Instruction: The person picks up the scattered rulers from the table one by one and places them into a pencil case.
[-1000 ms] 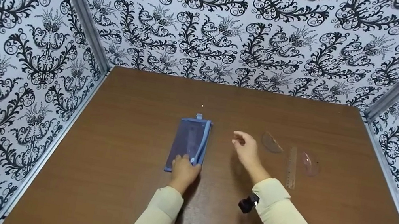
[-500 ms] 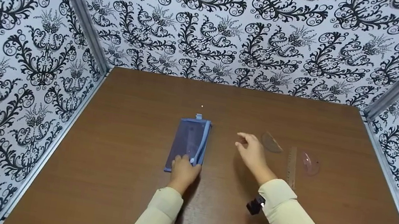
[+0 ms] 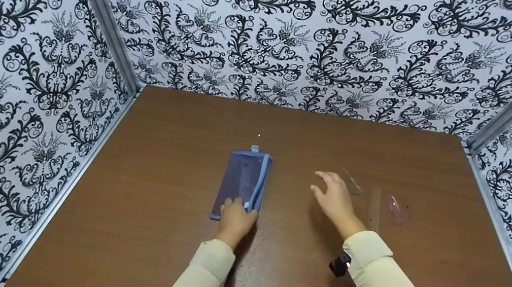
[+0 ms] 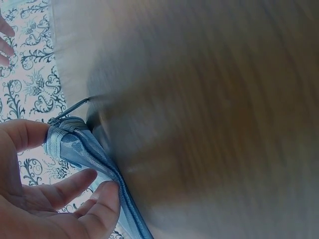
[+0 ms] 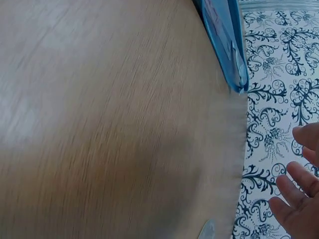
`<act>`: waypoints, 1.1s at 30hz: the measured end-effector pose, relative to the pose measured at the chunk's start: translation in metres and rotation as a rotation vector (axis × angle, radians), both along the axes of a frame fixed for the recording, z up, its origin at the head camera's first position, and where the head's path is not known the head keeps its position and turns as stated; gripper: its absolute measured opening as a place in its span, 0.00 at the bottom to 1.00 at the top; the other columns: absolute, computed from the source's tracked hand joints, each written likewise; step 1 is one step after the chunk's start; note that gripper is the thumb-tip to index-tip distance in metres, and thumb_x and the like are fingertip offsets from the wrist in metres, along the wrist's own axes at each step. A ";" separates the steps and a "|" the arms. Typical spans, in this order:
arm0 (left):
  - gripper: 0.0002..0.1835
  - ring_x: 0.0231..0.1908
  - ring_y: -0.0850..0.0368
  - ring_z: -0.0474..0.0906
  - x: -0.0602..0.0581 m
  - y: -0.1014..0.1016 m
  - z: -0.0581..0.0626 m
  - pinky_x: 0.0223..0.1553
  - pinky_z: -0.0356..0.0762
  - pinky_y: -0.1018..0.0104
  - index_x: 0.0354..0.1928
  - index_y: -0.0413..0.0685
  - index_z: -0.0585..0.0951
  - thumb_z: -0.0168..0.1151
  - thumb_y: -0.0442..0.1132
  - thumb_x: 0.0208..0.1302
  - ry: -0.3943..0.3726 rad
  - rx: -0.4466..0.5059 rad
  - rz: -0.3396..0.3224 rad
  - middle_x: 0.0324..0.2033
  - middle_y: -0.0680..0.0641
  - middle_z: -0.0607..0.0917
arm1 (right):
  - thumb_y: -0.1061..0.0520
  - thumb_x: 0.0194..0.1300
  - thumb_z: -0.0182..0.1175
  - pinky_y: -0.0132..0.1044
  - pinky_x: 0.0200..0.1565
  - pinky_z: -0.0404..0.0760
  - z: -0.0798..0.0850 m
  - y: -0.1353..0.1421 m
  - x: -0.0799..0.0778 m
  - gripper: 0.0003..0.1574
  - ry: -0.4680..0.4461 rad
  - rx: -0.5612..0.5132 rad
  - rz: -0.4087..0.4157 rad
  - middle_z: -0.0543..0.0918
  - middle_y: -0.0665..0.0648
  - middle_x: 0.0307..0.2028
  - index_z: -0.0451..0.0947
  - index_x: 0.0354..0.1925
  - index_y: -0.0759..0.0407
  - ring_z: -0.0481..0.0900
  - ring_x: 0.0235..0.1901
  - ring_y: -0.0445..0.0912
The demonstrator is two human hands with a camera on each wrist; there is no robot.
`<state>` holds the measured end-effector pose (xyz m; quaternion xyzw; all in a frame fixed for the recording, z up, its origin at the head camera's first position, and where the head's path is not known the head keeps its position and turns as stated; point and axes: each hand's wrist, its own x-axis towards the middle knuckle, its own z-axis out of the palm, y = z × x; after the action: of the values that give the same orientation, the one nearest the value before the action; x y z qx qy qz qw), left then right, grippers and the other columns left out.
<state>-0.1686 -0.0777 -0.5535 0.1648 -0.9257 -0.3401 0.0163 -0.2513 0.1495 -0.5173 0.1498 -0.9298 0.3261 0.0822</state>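
Note:
A blue mesh zip pencil case [image 3: 243, 177] lies flat on the table, its zip running along the right side. My left hand [image 3: 236, 220] grips its near end; in the left wrist view, thumb and fingers lie about the corner of the pencil case [image 4: 84, 149] by the zip pull [image 4: 70, 110]. My right hand [image 3: 334, 199] is held over the table with nothing in it, its fingers loosely bent. Just beyond it is a clear half-round protractor [image 3: 351, 183], partly hidden by the hand. A clear ruler [image 3: 374, 208] lies to its right, the near end covered by my sleeve.
A pinkish transparent curved piece [image 3: 398, 210] lies right of the ruler. The brown wooden table [image 3: 172, 151] is bounded by patterned walls [image 3: 272, 38] at the back and sides, with metal posts [image 3: 102, 11] at the corners. A black wrist camera [image 3: 339, 264] hangs under my right cuff.
My right hand has moved to the right, toward the protractor, and now covers part of it. The left hand and the pencil case have stayed in place.

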 end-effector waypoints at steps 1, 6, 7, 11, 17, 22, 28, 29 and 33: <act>0.29 0.46 0.41 0.67 0.000 0.000 0.000 0.48 0.67 0.51 0.51 0.35 0.74 0.59 0.47 0.49 -0.002 0.000 0.001 0.45 0.37 0.72 | 0.56 0.55 0.61 0.51 0.52 0.67 0.000 0.001 0.000 0.25 0.000 0.016 -0.001 0.73 0.63 0.51 0.73 0.53 0.60 0.69 0.52 0.57; 0.29 0.49 0.40 0.66 -0.001 0.000 0.000 0.49 0.66 0.51 0.52 0.35 0.73 0.59 0.48 0.50 -0.023 -0.001 0.002 0.48 0.36 0.71 | 0.53 0.55 0.61 0.53 0.52 0.65 -0.002 0.009 0.000 0.29 0.013 0.076 0.001 0.71 0.63 0.54 0.71 0.55 0.59 0.66 0.55 0.59; 0.29 0.49 0.41 0.66 -0.001 0.000 0.000 0.49 0.66 0.51 0.52 0.35 0.73 0.59 0.48 0.50 -0.025 -0.002 0.001 0.48 0.36 0.71 | 0.53 0.55 0.61 0.53 0.53 0.65 -0.002 0.010 -0.001 0.29 0.016 0.083 0.005 0.70 0.63 0.54 0.70 0.56 0.59 0.66 0.55 0.59; 0.29 0.46 0.42 0.66 0.000 0.000 0.000 0.49 0.66 0.53 0.51 0.36 0.73 0.59 0.48 0.50 -0.019 0.001 -0.004 0.45 0.37 0.72 | 0.52 0.56 0.61 0.54 0.54 0.63 -0.004 0.017 -0.002 0.31 0.003 0.106 0.003 0.69 0.62 0.55 0.69 0.57 0.58 0.64 0.56 0.59; 0.26 0.43 0.43 0.67 0.000 0.001 0.000 0.46 0.67 0.54 0.47 0.36 0.76 0.59 0.47 0.48 0.010 -0.007 -0.001 0.41 0.39 0.73 | 0.51 0.54 0.62 0.57 0.54 0.60 -0.003 0.026 -0.004 0.34 0.001 0.122 -0.011 0.68 0.63 0.56 0.67 0.58 0.59 0.61 0.58 0.61; 0.26 0.44 0.43 0.67 0.000 0.001 -0.001 0.46 0.67 0.53 0.46 0.36 0.76 0.59 0.47 0.48 0.005 -0.006 -0.004 0.42 0.39 0.73 | 0.50 0.54 0.63 0.56 0.55 0.61 -0.003 0.033 -0.007 0.37 0.004 0.133 -0.013 0.67 0.64 0.58 0.66 0.59 0.60 0.60 0.59 0.60; 0.27 0.46 0.42 0.66 0.000 0.000 -0.001 0.47 0.67 0.52 0.48 0.36 0.75 0.59 0.48 0.49 -0.005 0.003 -0.004 0.45 0.38 0.72 | 0.48 0.53 0.63 0.58 0.54 0.61 -0.004 0.042 -0.011 0.39 0.018 0.172 -0.021 0.65 0.64 0.58 0.64 0.61 0.59 0.59 0.59 0.61; 0.27 0.46 0.42 0.66 0.000 0.000 -0.001 0.47 0.66 0.52 0.48 0.36 0.75 0.59 0.48 0.49 -0.006 0.003 -0.004 0.45 0.37 0.72 | 0.47 0.53 0.63 0.58 0.54 0.60 -0.005 0.044 -0.012 0.40 0.023 0.184 -0.021 0.65 0.65 0.59 0.64 0.61 0.59 0.58 0.59 0.61; 0.28 0.48 0.42 0.66 -0.001 0.000 -0.001 0.48 0.66 0.52 0.49 0.36 0.74 0.58 0.48 0.49 -0.020 0.004 -0.003 0.47 0.37 0.72 | 0.44 0.53 0.61 0.60 0.54 0.59 -0.006 0.049 -0.015 0.42 0.027 0.229 -0.025 0.63 0.66 0.60 0.62 0.62 0.59 0.56 0.61 0.62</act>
<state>-0.1692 -0.0778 -0.5546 0.1668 -0.9254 -0.3402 0.0062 -0.2661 0.1989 -0.5235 0.1511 -0.9615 0.2148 0.0812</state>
